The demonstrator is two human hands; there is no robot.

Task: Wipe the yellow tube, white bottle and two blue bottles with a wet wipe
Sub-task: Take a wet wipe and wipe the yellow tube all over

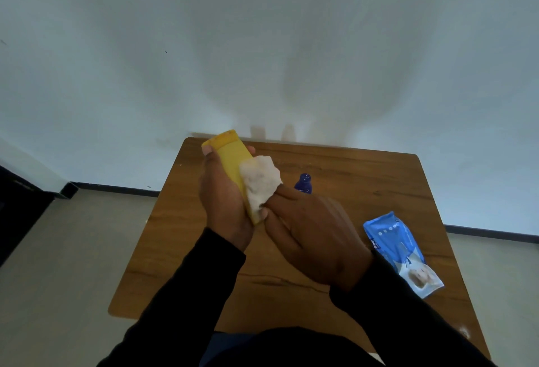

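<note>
My left hand [224, 200] grips the yellow tube [230, 156] above the wooden table [364, 191], its flat end pointing away from me. My right hand [312, 235] holds a crumpled white wet wipe [259, 180] against the tube's right side. One blue bottle [304, 182] stands on the table just behind my right hand, only its top showing. The white bottle and the other blue bottle are hidden from view.
A blue pack of wet wipes [402, 253] lies on the table's right part. The table stands against a white wall [262, 45]. Pale floor [73, 250] lies to the left and right of the table.
</note>
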